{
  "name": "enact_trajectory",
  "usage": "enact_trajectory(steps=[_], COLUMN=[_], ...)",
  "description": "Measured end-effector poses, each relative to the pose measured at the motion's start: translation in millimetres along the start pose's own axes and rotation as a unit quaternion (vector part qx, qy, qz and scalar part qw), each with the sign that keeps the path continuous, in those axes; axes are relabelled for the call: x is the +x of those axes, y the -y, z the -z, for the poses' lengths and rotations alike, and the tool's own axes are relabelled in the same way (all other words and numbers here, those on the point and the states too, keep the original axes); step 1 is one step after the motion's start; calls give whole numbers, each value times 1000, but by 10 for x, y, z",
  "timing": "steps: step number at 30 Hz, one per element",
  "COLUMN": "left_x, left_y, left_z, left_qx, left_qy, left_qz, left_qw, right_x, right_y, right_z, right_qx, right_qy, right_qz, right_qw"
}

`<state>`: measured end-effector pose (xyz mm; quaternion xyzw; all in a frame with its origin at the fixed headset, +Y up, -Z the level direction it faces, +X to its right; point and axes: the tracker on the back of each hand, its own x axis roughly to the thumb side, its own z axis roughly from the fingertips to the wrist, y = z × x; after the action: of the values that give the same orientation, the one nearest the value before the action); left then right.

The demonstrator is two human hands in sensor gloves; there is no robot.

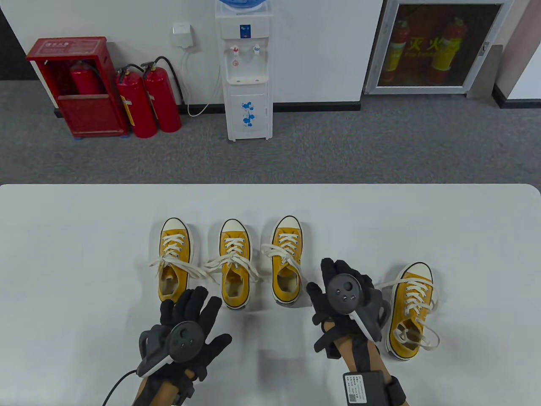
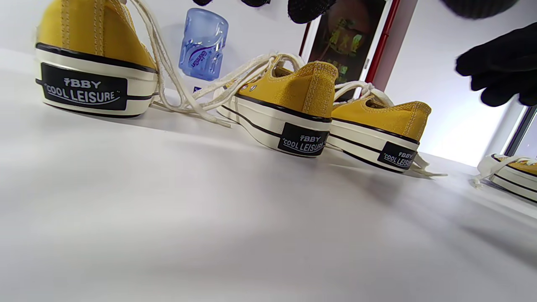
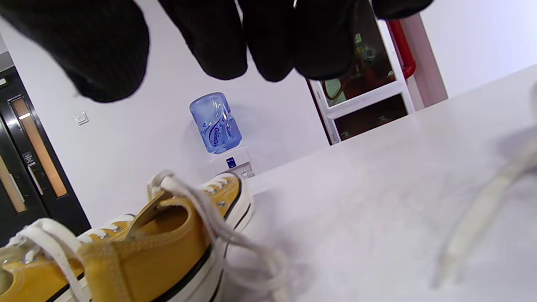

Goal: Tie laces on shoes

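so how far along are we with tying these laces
Nothing looks done: all four yellow canvas shoes, from the leftmost to the far-right one, show loose cream laces trailing onto the white table. Nothing is in hand either: the left hand and right hand hover open, holding no lace. All four bows remain.

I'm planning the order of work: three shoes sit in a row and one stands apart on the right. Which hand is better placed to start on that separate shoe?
The right hand, probably. It hovers just beside the separate shoe, whose loose lace runs toward it. The left hand is near the leftmost shoe.
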<state>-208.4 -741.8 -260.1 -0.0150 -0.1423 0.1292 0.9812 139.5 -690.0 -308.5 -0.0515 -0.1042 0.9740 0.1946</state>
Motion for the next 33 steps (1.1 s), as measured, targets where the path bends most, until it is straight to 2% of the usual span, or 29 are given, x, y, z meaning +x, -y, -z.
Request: enact_trajectory(steps=[4, 10, 21, 33], left_x=[0, -6, -13, -4], left_y=[-1, -6, -3, 7], left_z=[0, 1, -1, 6], left_qx=[-2, -1, -5, -6], left_qy=[-1, -2, -5, -2], left_qz=[1, 0, -1, 1], left_qw=[1000, 1000, 1000, 1000], right_x=[-160, -393, -756, -1068], right_y=[147, 226, 231, 152], right_z=[-101, -218, -288, -236], right_qx=[7, 16, 18, 37], right_qy=[-18, -44, -110, -196], right_qz=[-18, -35, -74, -102], right_qw=[1000, 998, 991, 974])
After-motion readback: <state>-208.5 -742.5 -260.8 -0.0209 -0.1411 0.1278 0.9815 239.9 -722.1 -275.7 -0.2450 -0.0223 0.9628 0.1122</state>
